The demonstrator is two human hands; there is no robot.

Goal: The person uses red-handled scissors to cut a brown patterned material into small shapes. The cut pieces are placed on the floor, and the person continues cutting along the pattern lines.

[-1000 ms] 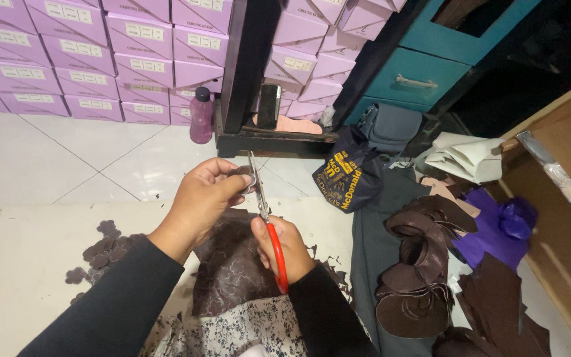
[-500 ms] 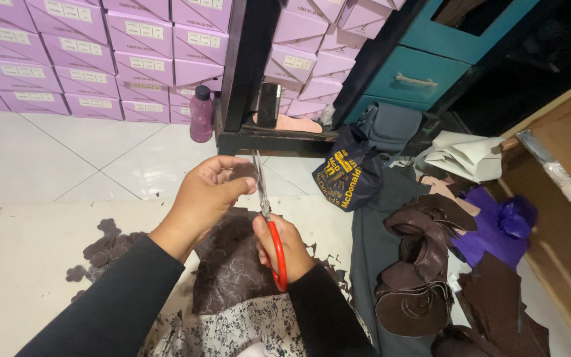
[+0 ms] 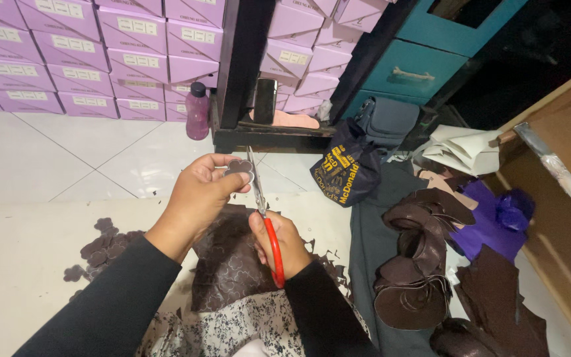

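Observation:
My left hand (image 3: 201,192) pinches a small brown leather cut-out (image 3: 238,169) between thumb and fingers, held up in front of me. My right hand (image 3: 277,243) grips red-handled scissors (image 3: 264,218), whose blades point up and meet the edge of the cut-out. Below both hands a larger sheet of dark brown patterned leather (image 3: 229,264) lies over my lap, on a black-and-white printed cloth (image 3: 232,327). Both my sleeves are black.
Small brown cut pieces (image 3: 100,241) lie on the floor at left. Stacks of brown leather pieces (image 3: 418,264) and purple material (image 3: 490,221) lie at right beside a wooden frame. Purple boxes (image 3: 67,59), a pink bottle (image 3: 197,112), a dark bag (image 3: 346,168) and a teal cabinet (image 3: 424,53) stand behind.
The scissors have closed further on the small piece, and my left hand has turned the cut-out slightly. Both hands stay in the same place.

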